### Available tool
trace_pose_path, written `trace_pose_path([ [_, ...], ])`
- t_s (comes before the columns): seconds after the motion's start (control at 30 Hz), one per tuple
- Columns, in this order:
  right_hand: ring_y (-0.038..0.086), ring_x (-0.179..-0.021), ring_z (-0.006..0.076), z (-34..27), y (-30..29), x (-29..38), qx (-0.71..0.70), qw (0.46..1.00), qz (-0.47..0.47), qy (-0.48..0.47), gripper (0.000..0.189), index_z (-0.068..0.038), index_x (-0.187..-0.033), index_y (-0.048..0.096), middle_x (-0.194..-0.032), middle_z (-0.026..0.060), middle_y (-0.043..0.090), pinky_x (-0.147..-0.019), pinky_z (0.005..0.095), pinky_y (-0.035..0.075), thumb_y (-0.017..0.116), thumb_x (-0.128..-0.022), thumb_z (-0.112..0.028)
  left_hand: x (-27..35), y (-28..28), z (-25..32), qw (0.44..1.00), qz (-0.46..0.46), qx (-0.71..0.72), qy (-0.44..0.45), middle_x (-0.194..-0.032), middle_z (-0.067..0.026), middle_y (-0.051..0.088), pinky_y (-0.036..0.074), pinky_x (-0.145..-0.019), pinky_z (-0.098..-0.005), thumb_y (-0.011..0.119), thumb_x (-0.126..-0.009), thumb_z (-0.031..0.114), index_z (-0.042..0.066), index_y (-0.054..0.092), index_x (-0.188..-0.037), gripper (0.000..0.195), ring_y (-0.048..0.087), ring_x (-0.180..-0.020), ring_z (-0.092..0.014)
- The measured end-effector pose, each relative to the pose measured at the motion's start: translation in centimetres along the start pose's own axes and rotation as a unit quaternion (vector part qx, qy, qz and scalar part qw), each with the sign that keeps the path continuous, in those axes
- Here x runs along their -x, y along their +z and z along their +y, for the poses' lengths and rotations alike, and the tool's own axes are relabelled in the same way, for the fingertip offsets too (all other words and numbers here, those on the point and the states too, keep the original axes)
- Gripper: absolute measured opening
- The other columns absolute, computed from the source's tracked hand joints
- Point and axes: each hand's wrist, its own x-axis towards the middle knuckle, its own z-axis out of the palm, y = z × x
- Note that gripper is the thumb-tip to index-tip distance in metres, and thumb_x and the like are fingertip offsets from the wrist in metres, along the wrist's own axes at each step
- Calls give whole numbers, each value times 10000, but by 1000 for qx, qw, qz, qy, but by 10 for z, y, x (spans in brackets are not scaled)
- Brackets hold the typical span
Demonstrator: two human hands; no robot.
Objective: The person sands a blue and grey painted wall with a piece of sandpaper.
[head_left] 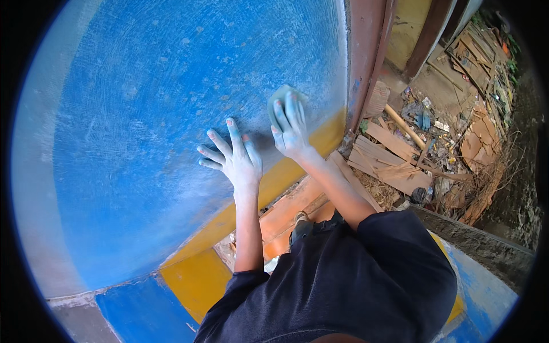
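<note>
A wall painted blue (pixel 141 141), scuffed with pale scratches and chalky patches, fills the view before me. My left hand (pixel 240 160) rests on it with fingers spread, holding nothing. To its right, my right hand (pixel 291 130) presses a thin, pale green sheet, possibly sandpaper (pixel 278 95), flat against the paint. Part of that sheet is hidden under my fingers. Whitish-blue dust coats both hands up to the wrists.
A yellow band (pixel 287 171) runs along the wall's foot. A brown post (pixel 364 55) edges the wall on the right. Wooden boards (pixel 296 197) lie below me. Beyond are broken planks (pixel 386 163), a bamboo pole (pixel 405 126) and scattered litter. A low ledge (pixel 476 240) is behind.
</note>
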Motion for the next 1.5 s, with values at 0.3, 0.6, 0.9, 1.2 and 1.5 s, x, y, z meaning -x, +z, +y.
trace_pose_path([
  [0.3, 239, -1469, 443, -34, 29, 32, -1, 1000, 21, -14, 646, 83, -1520, 241, -1577, 305, 236, -1205, 525, 198, 248, -1089, -398, 20, -42, -69, 999, -13, 5, 39, -1675, -155, 56, -167, -1105, -675, 506, -997, 380, 282, 403, -1539, 560, -152, -1497, -475],
  [0.6, 8, -1511, 453, -156, 57, 104, -58, 992, -86, -77, 604, -225, -1610, 128, -1651, 228, -22, -1207, 598, 41, 198, -1074, -495, 53, -75, -183, 997, 18, -34, 63, -1668, -179, 76, -195, -1097, -662, 532, -980, 422, 286, 411, -1535, 584, -149, -1489, -499],
  [0.9, 21, -1530, 370, -174, 64, 83, -160, 976, 59, 139, 672, -119, -1602, 135, -1654, 217, -7, -1232, 528, 56, 208, -1068, -519, 72, -79, -223, 999, -2, 13, 47, -1670, -172, -70, -245, -999, -733, 506, -985, 463, 299, 366, -1554, 609, -263, -1432, -546],
  [1.2, 169, -1501, 420, -191, 60, 120, -141, 973, 22, 180, 720, 71, -1536, 223, -1607, 306, 158, -1224, 482, 145, 248, -1076, -483, 73, -67, -226, 997, 46, -21, 65, -1668, -176, -73, -291, -992, -697, 502, -984, 468, 290, 401, -1539, 591, -298, -1425, -527],
  [1.5, 219, -1489, 419, -183, 37, 50, -3, 992, -47, -120, 676, 46, -1545, 235, -1603, 286, 215, -1215, 475, 167, 297, -1082, -442, 64, -64, -210, 997, 41, 37, 52, -1647, -231, -125, -276, -905, -778, 560, -949, 424, 279, 417, -1531, 617, -351, -1363, -585],
])
